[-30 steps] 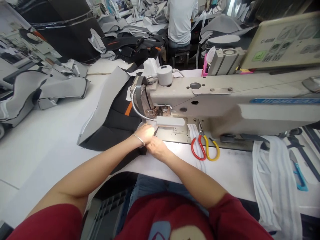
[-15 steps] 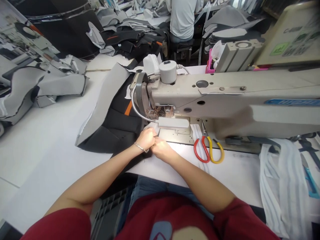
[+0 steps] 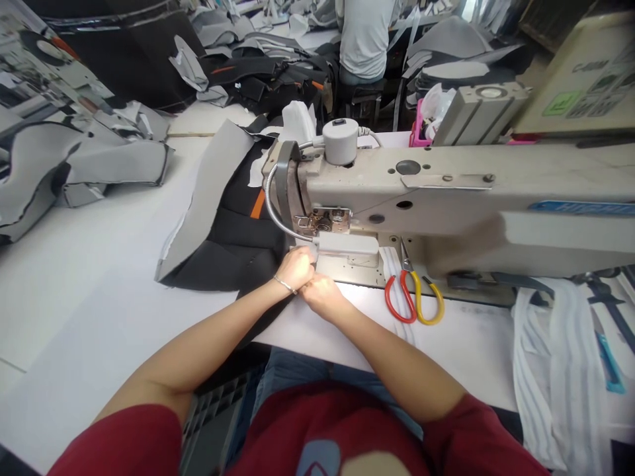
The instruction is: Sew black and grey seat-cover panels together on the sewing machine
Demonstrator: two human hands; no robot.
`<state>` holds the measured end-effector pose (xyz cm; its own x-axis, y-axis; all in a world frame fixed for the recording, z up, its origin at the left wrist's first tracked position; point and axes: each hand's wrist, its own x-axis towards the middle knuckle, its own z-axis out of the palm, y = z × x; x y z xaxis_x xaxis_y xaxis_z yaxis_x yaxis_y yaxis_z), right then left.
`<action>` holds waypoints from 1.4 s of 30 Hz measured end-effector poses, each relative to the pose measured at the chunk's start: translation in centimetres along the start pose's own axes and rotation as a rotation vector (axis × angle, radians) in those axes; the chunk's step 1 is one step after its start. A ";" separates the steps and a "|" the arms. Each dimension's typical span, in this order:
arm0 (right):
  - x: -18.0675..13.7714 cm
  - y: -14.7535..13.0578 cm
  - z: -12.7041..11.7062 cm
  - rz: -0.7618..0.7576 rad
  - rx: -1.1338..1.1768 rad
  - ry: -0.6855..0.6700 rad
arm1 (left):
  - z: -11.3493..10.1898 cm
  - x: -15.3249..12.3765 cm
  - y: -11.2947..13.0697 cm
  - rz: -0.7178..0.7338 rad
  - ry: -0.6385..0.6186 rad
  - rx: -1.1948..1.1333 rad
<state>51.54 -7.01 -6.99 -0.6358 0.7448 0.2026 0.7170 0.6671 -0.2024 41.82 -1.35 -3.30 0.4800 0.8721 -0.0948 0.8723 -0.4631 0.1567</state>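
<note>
My left hand (image 3: 296, 266) is closed on the edge of a black padded fabric piece (image 3: 245, 248), just in front of the sewing machine's needle area. Close against it, my right hand (image 3: 320, 292) is closed too, its fingers pinched at the same edge. The fingertips are partly hidden, as is the exact spot they grip. The fabric has a grey backing (image 3: 201, 192) folded up on its left and an orange strip (image 3: 258, 203). It lies left of the sewing machine (image 3: 446, 165), and one part hangs toward my lap.
Scissors (image 3: 415, 291) with red and yellow handles lie right of my hands, over a white striped strip (image 3: 390, 264). More striped webbing (image 3: 570, 370) hangs at the right. Grey fabric pieces (image 3: 114, 162) lie on the left. Another person (image 3: 364, 39) sits beyond the machine.
The view has shifted slightly. The black fabric's near edge has moved a little away from me, toward the machine's far side. Both hands stay together on the fabric.
</note>
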 end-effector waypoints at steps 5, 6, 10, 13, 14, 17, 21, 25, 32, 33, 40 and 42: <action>0.5 0.5 0.4 0.067 -0.039 0.087 | 0.7 0.8 -0.6 -0.006 0.062 -0.005; 0.6 0.7 0.5 0.073 -0.037 0.104 | 0.7 1.0 -0.7 -0.014 0.067 -0.004; 0.8 1.5 0.7 0.083 -0.013 0.190 | 0.6 1.9 -0.9 -0.013 0.095 -0.024; 0.7 1.2 0.5 0.108 -0.017 0.257 | 0.3 2.2 -1.2 0.026 0.123 -0.059; 0.5 0.9 0.5 0.107 -0.025 0.276 | 0.1 2.2 -1.4 0.051 0.127 -0.068; 0.1 -0.5 0.4 0.058 -0.066 0.279 | 0.1 1.9 -2.4 0.160 0.166 -0.082; -0.3 -1.8 0.7 0.003 -0.133 0.138 | 1.0 1.2 -4.0 0.315 0.308 -0.081; -0.5 -2.1 0.9 0.012 -0.163 0.039 | 2.4 1.0 -5.1 0.441 0.447 -0.104; 0.0 -1.3 0.9 0.079 -0.130 0.075 | 3.0 1.5 -5.3 0.444 0.459 -0.072; 0.1 -1.0 1.0 0.091 -0.115 0.091 | 3.0 1.7 -5.3 0.410 0.428 -0.056; 0.7 1.3 2.0 0.179 -0.029 0.220 | 2.3 3.9 -5.3 0.242 0.226 -0.025; 0.7 1.4 2.1 0.185 -0.028 0.221 | 2.3 4.6 -5.3 0.215 0.202 -0.066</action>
<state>51.48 -5.51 -9.13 -0.4180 0.8301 0.3691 0.8245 0.5172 -0.2295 39.59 4.79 -6.79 0.6194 0.7718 0.1437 0.7413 -0.6353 0.2165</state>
